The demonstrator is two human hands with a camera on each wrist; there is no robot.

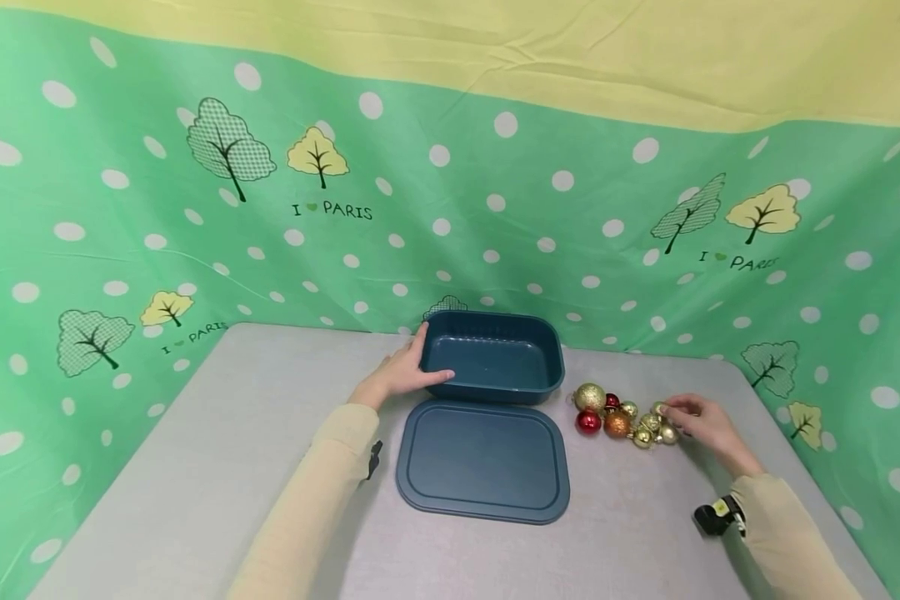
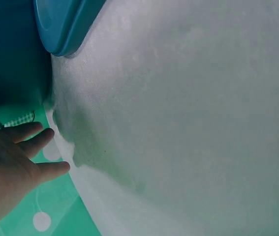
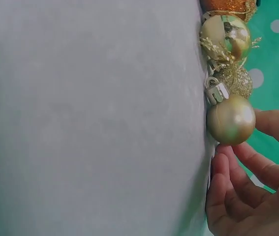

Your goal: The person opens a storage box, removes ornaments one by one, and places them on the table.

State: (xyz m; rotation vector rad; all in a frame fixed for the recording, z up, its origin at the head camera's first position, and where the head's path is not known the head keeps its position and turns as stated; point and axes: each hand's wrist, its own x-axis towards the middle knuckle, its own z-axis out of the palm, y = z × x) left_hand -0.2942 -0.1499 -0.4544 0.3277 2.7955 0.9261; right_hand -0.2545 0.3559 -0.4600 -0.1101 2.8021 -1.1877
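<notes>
A dark blue rectangular container stands at the back of the table. My left hand rests against its left end, fingers along the side wall and thumb across the near corner. In the left wrist view the left hand shows its fingers stretched out. At the right lies a cluster of Christmas balls, among them a glittery gold ball, a red ball and an orange ball. My right hand pinches a small gold ball at the cluster's right end. Close by its fingertips is a matte gold ball.
The matching blue lid lies flat in front of the container. A green dotted curtain hangs behind the grey table. A black strapped device sits at my right wrist.
</notes>
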